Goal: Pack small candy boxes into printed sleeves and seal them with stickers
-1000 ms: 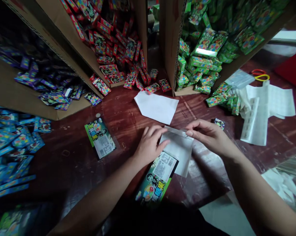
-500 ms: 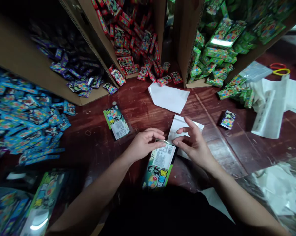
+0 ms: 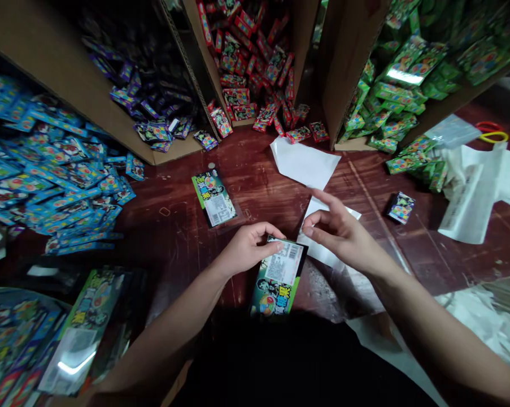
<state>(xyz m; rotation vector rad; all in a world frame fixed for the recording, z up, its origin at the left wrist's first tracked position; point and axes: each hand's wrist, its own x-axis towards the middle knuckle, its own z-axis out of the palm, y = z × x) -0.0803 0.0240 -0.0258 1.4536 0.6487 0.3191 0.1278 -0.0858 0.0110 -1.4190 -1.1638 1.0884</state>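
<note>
My left hand [image 3: 250,249] pinches the top left corner of a flat printed pouch [image 3: 275,282] between thumb and fingers. The pouch is green and black with cartoon print, and a white barcode label sits near its upper edge. To the right, my right hand [image 3: 343,232] hovers over a white paper sheet [image 3: 331,254], apart from the pouch. Its thumb and middle fingertip are pressed together while the index finger stretches forward. Anything between those tips is too small to make out. A similar pouch [image 3: 214,198] lies on the table beyond my left hand.
Cardboard boxes hold purple packets [image 3: 153,107], red packets [image 3: 238,62] and green packets [image 3: 394,96]. Blue packets [image 3: 77,181] are heaped at left. White paper [image 3: 308,161], a small dark box [image 3: 401,207] and scissors [image 3: 492,133] lie on the table, with more printed pouches [image 3: 85,322] lower left.
My right hand has come away from the pouch's top edge, and its thumb has closed toward the middle finger. The pouch mouth looks flatter. The whole view has shifted slightly.
</note>
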